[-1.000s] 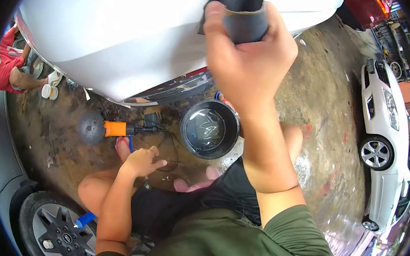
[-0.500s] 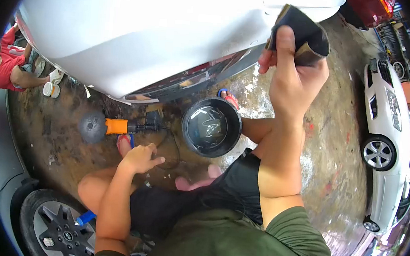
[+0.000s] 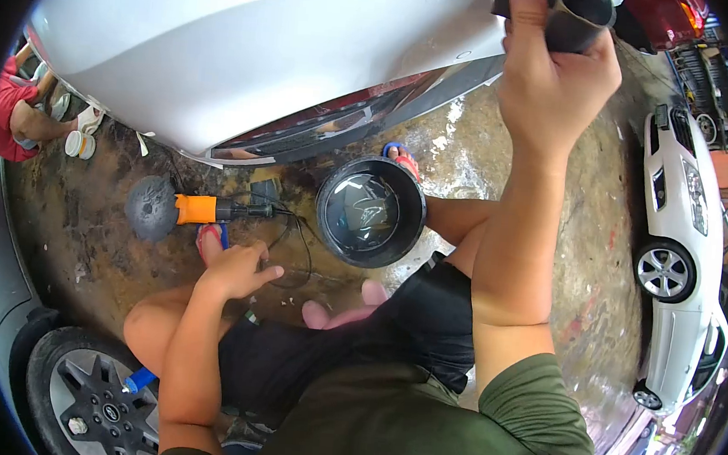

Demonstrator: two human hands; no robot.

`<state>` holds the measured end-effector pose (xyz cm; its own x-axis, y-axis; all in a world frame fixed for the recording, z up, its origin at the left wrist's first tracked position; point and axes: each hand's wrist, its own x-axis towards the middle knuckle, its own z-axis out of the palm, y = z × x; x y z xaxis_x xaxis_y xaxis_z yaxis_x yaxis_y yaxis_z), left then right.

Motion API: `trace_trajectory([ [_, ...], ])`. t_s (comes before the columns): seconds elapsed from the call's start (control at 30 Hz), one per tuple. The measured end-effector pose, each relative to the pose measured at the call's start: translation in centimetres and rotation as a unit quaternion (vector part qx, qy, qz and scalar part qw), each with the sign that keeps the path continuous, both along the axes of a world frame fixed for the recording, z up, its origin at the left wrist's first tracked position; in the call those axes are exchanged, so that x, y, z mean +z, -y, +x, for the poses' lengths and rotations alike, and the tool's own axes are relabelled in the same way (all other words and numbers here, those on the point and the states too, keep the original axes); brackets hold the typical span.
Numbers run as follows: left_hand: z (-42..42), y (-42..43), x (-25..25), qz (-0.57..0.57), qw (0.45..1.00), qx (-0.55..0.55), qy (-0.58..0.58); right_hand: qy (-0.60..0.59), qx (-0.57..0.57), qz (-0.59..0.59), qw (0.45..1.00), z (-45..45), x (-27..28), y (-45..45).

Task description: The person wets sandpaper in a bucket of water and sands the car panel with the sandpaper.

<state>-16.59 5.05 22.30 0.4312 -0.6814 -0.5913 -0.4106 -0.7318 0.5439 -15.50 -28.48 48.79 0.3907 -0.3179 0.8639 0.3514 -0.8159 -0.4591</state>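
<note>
Right hand (image 3: 554, 97) holds a dark sheet (image 3: 574, 34)

On the stained floor (image 3: 592, 203), a white car (image 3: 249, 56) fills the top of the view. A second car (image 3: 683, 253) stands well apart, at the right. At the left edge, another person (image 3: 12, 118) wears red. A wheel (image 3: 111, 413) is at the lower left. The black bucket (image 3: 414, 227), with liquid inside, stands beside the right foot (image 3: 403, 160). Left of it lies an orange tool (image 3: 197, 208) with a round disc. The right hand is raised, its grip closed around the curved sheet near the white car's edge; I cannot tell whether sheet and car touch. The left hand (image 3: 237, 270) is near the tool, its grip loose and half spread.
</note>
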Motion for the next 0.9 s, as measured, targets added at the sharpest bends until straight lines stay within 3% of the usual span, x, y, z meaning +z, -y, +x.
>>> trace_trajectory([
  [0.07, 0.1, 0.0, 0.1, -0.004, 1.0, 0.001, 0.003, 0.032, 0.024, 0.033, 0.999, -0.3, -0.3, 1.4],
  [0.1, 0.1, 0.0, 0.2, -0.006, 1.0, 0.001, 0.006, 0.001, 0.032, 0.106, 0.994, -1.1, 0.1, 1.1],
  [0.2, 0.1, 0.4, 0.9, 0.004, 1.0, -0.004, 0.004, -0.02, 0.016, 0.124, 0.992, -2.1, -0.1, 0.7],
  [0.23, 0.2, 0.6, 1.1, 0.012, 1.0, -0.008, 0.002, -0.042, 0.026, 0.101, 0.994, -2.2, -0.1, 0.8],
  [0.3, 0.2, 0.8, 1.1, 0.017, 1.0, -0.009, -0.004, 0.024, 0.052, 0.015, 0.998, -0.5, -1.0, 1.7],
  [0.43, 0.1, 0.8, 0.5, 0.005, 1.0, -0.01, 0.012, 0.02, 0.113, 0.013, 0.993, 0.4, -1.2, 1.6],
  [0.67, -0.1, 0.9, 1.0, 0.017, 1.0, -0.015, 0.019, -0.065, -0.038, -0.079, 0.994, 0.9, 1.3, 0.5],
  [0.8, -0.2, 0.2, 0.0, 0.001, 1.0, -0.013, 0.01, -0.013, -0.102, -0.098, 0.99, 1.2, 1.3, -2.2],
  [0.9, 0.0, 0.9, 0.4, 0.017, 1.0, -0.007, -0.013, -0.013, -0.039, -0.076, 0.996, 1.3, 1.2, -0.8],
])
